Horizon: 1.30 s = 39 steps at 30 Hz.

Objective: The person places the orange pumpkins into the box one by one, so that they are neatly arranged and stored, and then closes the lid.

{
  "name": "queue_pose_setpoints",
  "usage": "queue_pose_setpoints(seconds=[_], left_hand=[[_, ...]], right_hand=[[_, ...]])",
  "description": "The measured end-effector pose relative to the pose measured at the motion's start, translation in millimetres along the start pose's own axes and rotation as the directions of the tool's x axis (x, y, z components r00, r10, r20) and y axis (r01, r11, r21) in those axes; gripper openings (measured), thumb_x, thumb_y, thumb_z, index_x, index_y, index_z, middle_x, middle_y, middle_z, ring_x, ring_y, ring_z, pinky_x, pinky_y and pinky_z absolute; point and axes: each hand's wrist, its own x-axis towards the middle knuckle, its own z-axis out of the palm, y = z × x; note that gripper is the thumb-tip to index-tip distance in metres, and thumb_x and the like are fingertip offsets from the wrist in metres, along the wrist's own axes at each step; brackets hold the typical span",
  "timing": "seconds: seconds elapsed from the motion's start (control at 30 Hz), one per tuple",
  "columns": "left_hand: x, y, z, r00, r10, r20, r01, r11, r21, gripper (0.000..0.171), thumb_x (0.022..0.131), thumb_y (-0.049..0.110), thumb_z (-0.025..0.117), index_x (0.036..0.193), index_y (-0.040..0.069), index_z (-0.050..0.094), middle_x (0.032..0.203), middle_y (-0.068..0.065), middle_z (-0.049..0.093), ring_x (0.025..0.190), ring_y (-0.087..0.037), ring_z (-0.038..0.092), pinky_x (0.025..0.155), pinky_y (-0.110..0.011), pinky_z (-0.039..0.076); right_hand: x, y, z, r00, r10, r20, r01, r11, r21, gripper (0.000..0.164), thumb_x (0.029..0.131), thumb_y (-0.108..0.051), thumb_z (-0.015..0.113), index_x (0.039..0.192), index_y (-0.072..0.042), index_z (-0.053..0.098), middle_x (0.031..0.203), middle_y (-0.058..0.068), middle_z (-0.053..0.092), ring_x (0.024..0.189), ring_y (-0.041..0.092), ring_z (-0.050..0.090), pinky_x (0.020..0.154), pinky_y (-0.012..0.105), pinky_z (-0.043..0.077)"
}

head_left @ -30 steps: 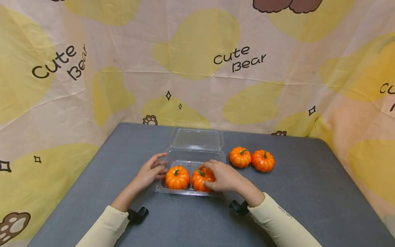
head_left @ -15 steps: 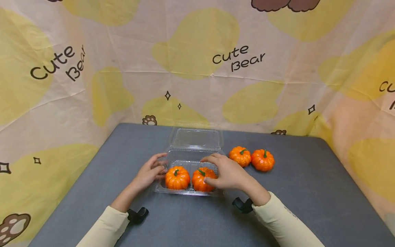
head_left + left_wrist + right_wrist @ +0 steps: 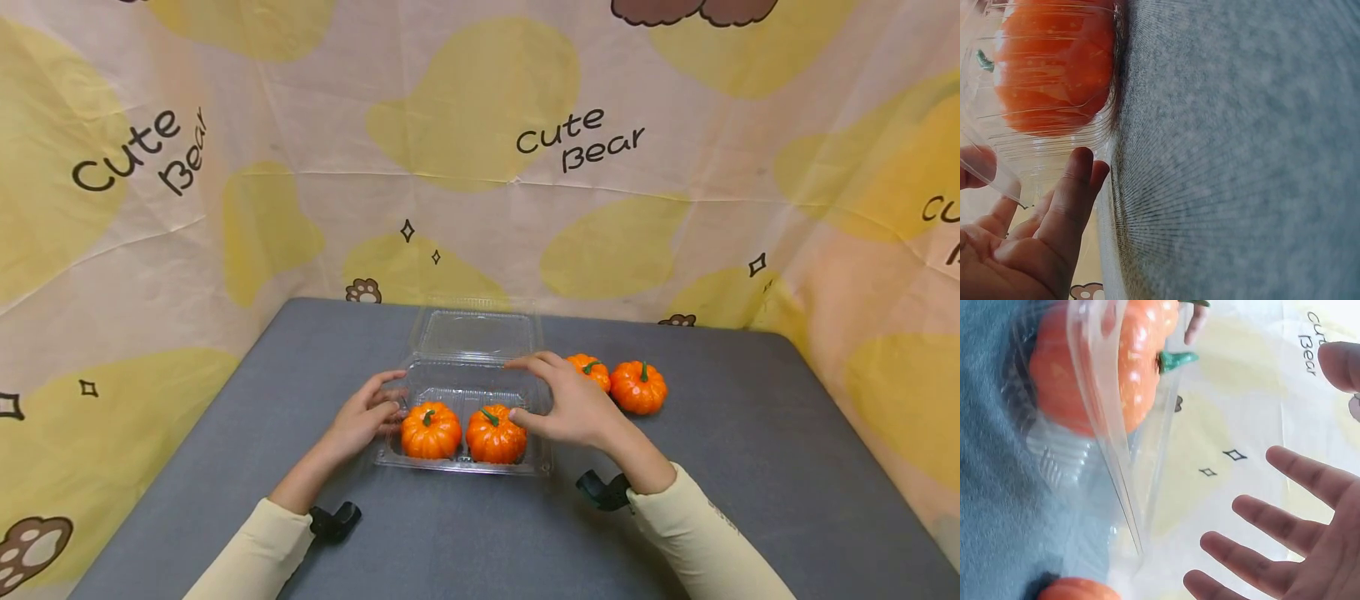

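Observation:
A clear plastic clamshell container (image 3: pixel 468 469) lies with its lid (image 3: pixel 480 333) folded back on the table. Two small orange pumpkins with green stems sit in its front part, a left pumpkin (image 3: pixel 431 432) and a right pumpkin (image 3: pixel 497 437). At the container's left side my left hand (image 3: pixel 358 423) holds the rim, thumb above and fingers (image 3: pixel 1063 212) along the outer wall. My right hand (image 3: pixel 576 407) hovers over the right side with fingers spread and holds nothing. In the right wrist view, its fingers (image 3: pixel 1272 525) stand apart from the right pumpkin (image 3: pixel 1138 369).
Right of the container, two more pumpkins rest on the grey table (image 3: pixel 720 467): a partly hidden pumpkin (image 3: pixel 592 371) behind my right hand and a fully visible pumpkin (image 3: pixel 639 387). A patterned cloth (image 3: pixel 480 125) hangs around the table.
My right hand has let go of the right pumpkin, opened its fingers and moved up and to the right. The left hand and the container have stayed in place.

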Motion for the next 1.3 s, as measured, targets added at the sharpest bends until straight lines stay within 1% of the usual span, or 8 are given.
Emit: queue_pose_setpoints(seconds=[0.13,0.23,0.43,0.53,0.8,1.03,1.17,1.3], left_hand=[[0.2,-0.3,-0.6,1.0,0.002,0.002,-0.002,1.0,0.008,0.05,0.097,0.007,0.045,0.146,0.009,0.034,0.141,-0.031,0.046,0.105,-0.033,0.064,0.083,-0.039,0.058],[0.1,-0.4,-0.9,1.0,0.002,0.002,-0.002,1.0,0.015,0.05,0.098,0.007,0.045,0.146,0.01,0.034,0.141,-0.03,0.046,0.105,-0.033,0.064,0.083,-0.04,0.058],[0.2,-0.7,-1.0,1.0,0.004,0.004,-0.004,1.0,0.008,0.05,0.098,0.008,0.045,0.146,0.009,0.034,0.141,-0.03,0.046,0.107,-0.034,0.064,0.083,-0.04,0.058],[0.4,-1.1,-1.0,1.0,0.006,0.005,-0.007,1.0,0.004,0.05,0.098,0.007,0.045,0.146,0.008,0.034,0.141,-0.031,0.046,0.106,-0.034,0.064,0.083,-0.04,0.058],[0.5,-0.2,-1.8,1.0,0.002,0.005,-0.002,1.0,0.014,0.05,0.098,0.009,0.045,0.147,0.01,0.034,0.141,-0.03,0.046,0.107,-0.033,0.064,0.083,-0.04,0.058],[0.6,-1.2,-1.5,1.0,0.002,0.005,-0.002,1.0,0.02,0.05,0.097,0.008,0.046,0.146,0.01,0.035,0.14,-0.03,0.047,0.107,-0.033,0.064,0.082,-0.039,0.058],[0.4,-0.8,-1.3,1.0,-0.001,0.004,0.001,1.0,0.02,0.05,0.097,0.008,0.046,0.146,0.011,0.035,0.14,-0.029,0.047,0.107,-0.033,0.064,0.082,-0.038,0.058],[0.3,0.1,-1.7,1.0,0.002,0.008,-0.002,1.0,0.015,0.05,0.098,0.009,0.046,0.146,0.01,0.035,0.141,-0.03,0.047,0.107,-0.033,0.064,0.083,-0.039,0.058]], right_hand=[[-1.5,5.0,-6.0,0.999,0.035,-0.031,-0.036,0.999,-0.007,0.058,0.08,-0.046,0.07,0.134,-0.03,0.054,0.135,-0.001,0.052,0.119,0.026,0.055,0.09,0.049,0.051],[-3.3,8.8,-11.4,0.996,0.059,-0.065,-0.06,0.998,-0.011,0.059,0.081,-0.048,0.069,0.135,-0.031,0.053,0.137,0.0,0.051,0.122,0.029,0.053,0.089,0.053,0.051],[-7.3,16.6,-22.3,0.987,0.108,-0.119,-0.104,0.994,0.041,0.061,0.082,-0.044,0.07,0.138,-0.028,0.051,0.142,0.003,0.048,0.129,0.036,0.045,0.097,0.061,0.043],[-9.2,20.7,-26.5,0.982,0.122,-0.147,-0.114,0.992,0.058,0.061,0.083,-0.043,0.07,0.138,-0.027,0.05,0.143,0.003,0.048,0.131,0.035,0.043,0.101,0.061,0.04],[-14.4,28.0,-35.9,0.968,0.166,-0.188,-0.157,0.986,0.061,0.064,0.083,-0.048,0.068,0.141,-0.029,0.048,0.143,0.004,0.047,0.128,0.034,0.045,0.097,0.06,0.042],[-19.3,36.6,-44.9,0.954,0.195,-0.229,-0.191,0.981,0.041,0.064,0.085,-0.047,0.067,0.142,-0.025,0.047,0.145,0.008,0.046,0.131,0.035,0.043,0.1,0.062,0.039],[-22.7,41.3,-50.3,0.939,0.224,-0.263,-0.215,0.975,0.061,0.065,0.086,-0.044,0.067,0.143,-0.022,0.045,0.146,0.011,0.044,0.132,0.037,0.041,0.102,0.063,0.035],[-26.2,45.0,-54.8,0.906,0.278,-0.319,-0.257,0.96,0.108,0.063,0.087,-0.043,0.067,0.143,-0.022,0.046,0.144,0.014,0.046,0.126,0.039,0.045,0.095,0.063,0.039]])
